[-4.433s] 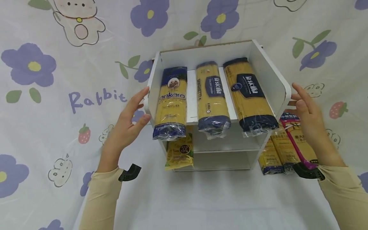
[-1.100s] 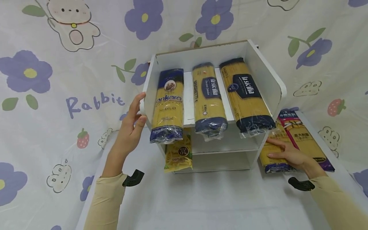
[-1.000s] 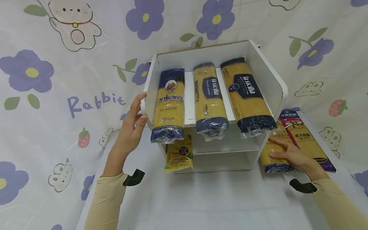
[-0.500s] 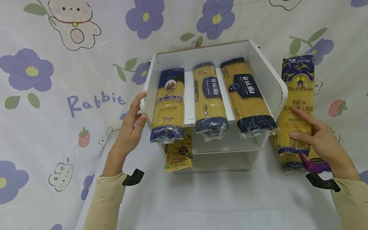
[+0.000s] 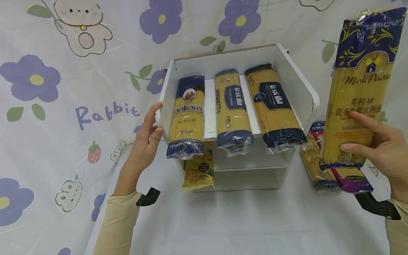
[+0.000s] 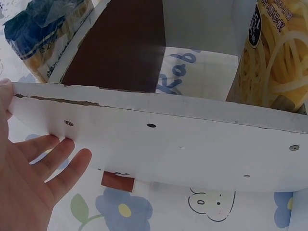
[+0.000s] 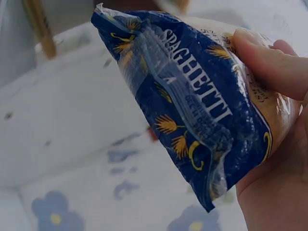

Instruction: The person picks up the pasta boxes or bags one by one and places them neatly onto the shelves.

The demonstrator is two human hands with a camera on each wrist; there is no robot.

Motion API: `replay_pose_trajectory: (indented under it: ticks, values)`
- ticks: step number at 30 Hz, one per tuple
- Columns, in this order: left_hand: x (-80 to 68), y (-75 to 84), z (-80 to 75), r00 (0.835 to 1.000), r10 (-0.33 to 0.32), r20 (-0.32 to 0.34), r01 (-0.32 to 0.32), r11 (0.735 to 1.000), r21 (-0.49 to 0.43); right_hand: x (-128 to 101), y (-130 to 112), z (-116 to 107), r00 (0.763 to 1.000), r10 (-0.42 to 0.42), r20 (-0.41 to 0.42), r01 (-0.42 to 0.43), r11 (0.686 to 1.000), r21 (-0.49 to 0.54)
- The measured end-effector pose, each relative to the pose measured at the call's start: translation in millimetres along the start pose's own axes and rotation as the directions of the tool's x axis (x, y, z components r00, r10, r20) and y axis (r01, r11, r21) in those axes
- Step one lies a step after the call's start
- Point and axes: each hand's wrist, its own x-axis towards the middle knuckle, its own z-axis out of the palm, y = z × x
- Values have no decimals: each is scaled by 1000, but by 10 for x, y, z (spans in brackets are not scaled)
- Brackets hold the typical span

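Note:
A white shelf unit (image 5: pixel 296 88) stands on the table. Across its top shelf lie three spaghetti packs: an Ankara pack (image 5: pixel 187 113) at the left and two La Sicilia packs (image 5: pixel 232 106) (image 5: pixel 273 102). My left hand (image 5: pixel 145 140) rests with straight fingers against the shelf's left side panel (image 6: pixel 159 149). My right hand (image 5: pixel 380 148) grips the lower end of a Moli Pasta spaghetti pack (image 5: pixel 358 88) and holds it upright in the air to the right of the shelf. In the right wrist view the pack's blue end (image 7: pixel 192 101) fills the frame.
A yellow noodle bag (image 5: pixel 198 170) stands in the lower left compartment. Two more pasta packs (image 5: pixel 318 166) lie on the table right of the shelf, one with a magenta wrapper (image 5: pixel 349 175). A flowered cloth (image 5: pixel 63 88) covers the wall and table.
My right hand left the shelf's right side, reached down to the packs on the table, took the Moli Pasta pack and raised it upright. The left hand stayed on the shelf.

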Motion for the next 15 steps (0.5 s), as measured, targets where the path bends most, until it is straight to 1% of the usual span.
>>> replay_pose_trajectory:
  ticks: [1, 3, 5, 6, 7, 8, 9, 10, 11, 13, 14, 15]
  values:
    - [-4, -1, -1, 1000, -3, 0, 3, 1000, 0, -6, -45, 11, 1000, -19, 1, 19, 999, -30]
    - [-7, -3, 0, 1000, -4, 0, 4, 1000, 2, -28, -136, 30, 999, -31, 12, 32, 995, -91]
    - [-9, -8, 3, 1000, 0, 0, 0, 1000, 2, -54, -225, 47, 998, -53, 40, 58, 989, -134]
    - [-10, -8, 5, 1000, 2, 0, -2, 1000, 3, -67, -266, 56, 995, -79, 60, 87, 986, -142]
    - [-12, -9, 6, 1000, 6, -1, -6, 1000, 4, -75, -302, 65, 988, -124, 94, 136, 982, -134]
    - [-12, -10, 7, 1000, 9, -1, -9, 1000, 2, -74, -339, 75, 976, -172, 133, 186, 977, -107]
    - [-15, -12, 7, 1000, 10, -3, -10, 1000, 0, -72, -377, 86, 959, -223, 174, 240, 967, -82]
    - [-17, -14, 7, 1000, 12, -5, -12, 1000, -2, -67, -407, 103, 938, -273, 214, 286, 958, -30]
    - [-18, -14, 6, 1000, 12, -6, -12, 1000, -3, -56, -439, 119, 911, -321, 258, 333, 943, -3]
    - [-17, -14, 4, 1000, 9, -8, -9, 1000, -7, -28, -501, 156, 858, -387, 338, 385, 920, 75]
    - [-15, -14, 4, 1000, 8, -8, -8, 1000, -7, -15, -535, 180, 836, -403, 372, 403, 912, 82]
    - [-13, -14, 3, 1000, 8, -9, -8, 1000, -6, -10, -572, 208, 816, -414, 403, 428, 902, 61]
